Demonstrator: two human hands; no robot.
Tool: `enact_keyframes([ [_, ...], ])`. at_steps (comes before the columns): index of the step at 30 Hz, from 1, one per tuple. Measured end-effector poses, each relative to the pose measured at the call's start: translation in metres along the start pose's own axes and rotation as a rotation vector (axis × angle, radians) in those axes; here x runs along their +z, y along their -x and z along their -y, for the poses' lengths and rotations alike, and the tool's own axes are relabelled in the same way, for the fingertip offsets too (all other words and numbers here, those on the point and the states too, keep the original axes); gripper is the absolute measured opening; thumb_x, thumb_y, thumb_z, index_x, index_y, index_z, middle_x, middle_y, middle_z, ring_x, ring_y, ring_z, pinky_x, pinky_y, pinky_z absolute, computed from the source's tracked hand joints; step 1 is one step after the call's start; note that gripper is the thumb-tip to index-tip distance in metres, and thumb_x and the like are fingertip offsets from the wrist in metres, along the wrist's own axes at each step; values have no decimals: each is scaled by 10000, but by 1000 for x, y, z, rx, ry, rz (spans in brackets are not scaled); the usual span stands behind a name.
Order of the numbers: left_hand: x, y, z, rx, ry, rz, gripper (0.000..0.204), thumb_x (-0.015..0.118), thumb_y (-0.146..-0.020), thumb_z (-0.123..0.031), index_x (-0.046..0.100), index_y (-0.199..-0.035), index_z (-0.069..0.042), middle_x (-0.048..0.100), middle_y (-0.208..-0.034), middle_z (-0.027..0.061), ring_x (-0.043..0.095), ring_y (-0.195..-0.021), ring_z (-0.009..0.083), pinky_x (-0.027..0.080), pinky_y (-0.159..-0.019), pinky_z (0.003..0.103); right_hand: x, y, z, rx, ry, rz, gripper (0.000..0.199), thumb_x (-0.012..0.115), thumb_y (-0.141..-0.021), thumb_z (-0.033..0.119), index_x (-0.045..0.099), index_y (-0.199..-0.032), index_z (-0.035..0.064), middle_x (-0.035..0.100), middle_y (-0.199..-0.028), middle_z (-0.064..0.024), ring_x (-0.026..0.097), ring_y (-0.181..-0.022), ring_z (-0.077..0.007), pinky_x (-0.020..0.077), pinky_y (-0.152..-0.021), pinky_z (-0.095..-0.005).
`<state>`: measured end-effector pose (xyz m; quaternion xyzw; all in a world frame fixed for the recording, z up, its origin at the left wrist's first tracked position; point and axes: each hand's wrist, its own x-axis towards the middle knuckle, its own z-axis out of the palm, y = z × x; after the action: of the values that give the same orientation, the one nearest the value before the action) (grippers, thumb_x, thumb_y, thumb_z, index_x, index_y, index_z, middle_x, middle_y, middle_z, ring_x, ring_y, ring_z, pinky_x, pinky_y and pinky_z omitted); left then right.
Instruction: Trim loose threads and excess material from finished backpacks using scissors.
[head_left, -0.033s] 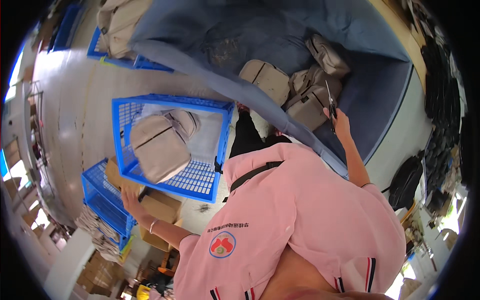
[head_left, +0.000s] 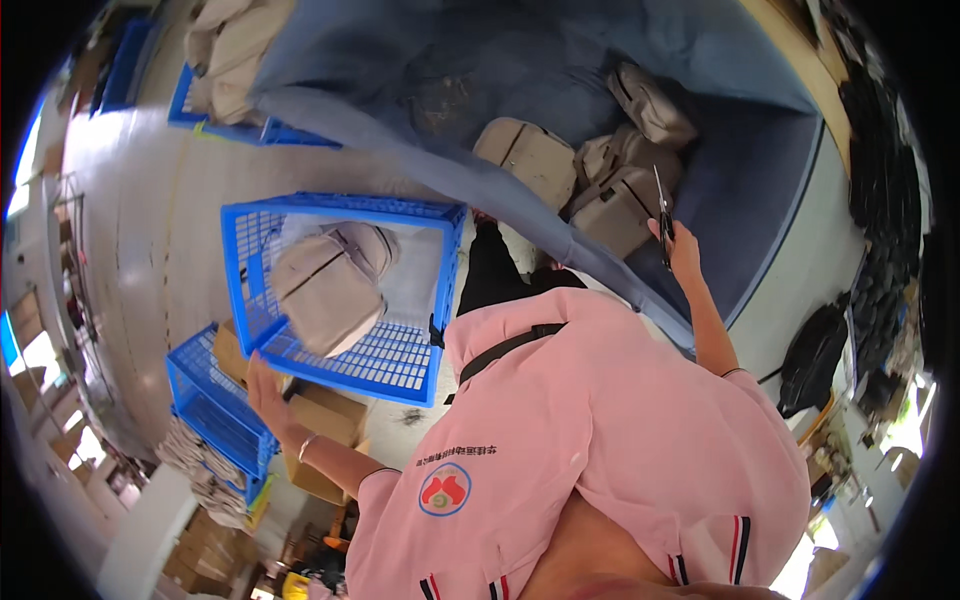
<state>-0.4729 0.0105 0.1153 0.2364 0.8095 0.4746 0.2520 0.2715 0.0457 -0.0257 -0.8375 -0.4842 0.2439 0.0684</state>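
Right hand point(head_left: 680, 250) grips slim metal scissors point(head_left: 661, 212) above beige fabric bags point(head_left: 620, 205) on the blue-covered surface point(head_left: 770, 170); left hand point(head_left: 265, 385), fingers spread wide, touches a blue plastic lattice crate point(head_left: 340, 290).

Surroundings, as I see them

At ten o'clock a second blue crate point(head_left: 215, 100) holds beige bags; cardboard boxes point(head_left: 325, 415) sit at seven; black bags point(head_left: 885, 200) pile at three.

A single head-worn fisheye looks steeply down, close over the pink shirt point(head_left: 600, 430), rim seemingly dark.
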Motion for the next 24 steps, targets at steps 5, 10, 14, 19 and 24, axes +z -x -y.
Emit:
enact_keyframes([
  [5,213,-14,-109,50,128,896,340,555,-979,-126,600,-1250,74,611,-1296,137,561,-1224,221,402,-1070,316,7,49,-45,222,100,-27,549,618,-904,570,529,-831,33,647,-769,-239,631,-803,-477,479,-671,-534],
  [10,446,-14,-150,494,-844,1455,374,556,-982,-243,608,-1247,16,554,-1364,142,601,-1172,271,459,-1022,351,16,87,-58,460,12,-58,489,672,-900,485,500,-844,31,634,-762,-215,621,-779,-458,466,-662,-512],
  [14,591,42,-103,420,-518,1882,362,590,-966,-317,662,-1201,-51,654,-1220,117,651,-1069,235,493,-951,341,38,110,-71,524,-27,-241,318,694,-897,298,518,-859,36,632,-762,-166,624,-726,-405,465,-634,-479],
  [19,727,126,52,1099,-1134,1820,398,708,-851,-367,718,-1118,-71,713,-1033,125,673,-974,232,517,-862,338,44,108,-91,748,-184,-419,323,743,-873,283,549,-890,25,601,-733,-169,592,-682,-406,456,-624,-448],
  [24,782,226,232,389,-795,2077,328,658,-873,-339,732,-997,-45,712,-1024,169,672,-933,335,519,-816,443,45,93,-89,825,-162,-504,346,797,-831,247,553,-896,11,577,-722,-144,544,-638,-336,452,-631,-397],
])
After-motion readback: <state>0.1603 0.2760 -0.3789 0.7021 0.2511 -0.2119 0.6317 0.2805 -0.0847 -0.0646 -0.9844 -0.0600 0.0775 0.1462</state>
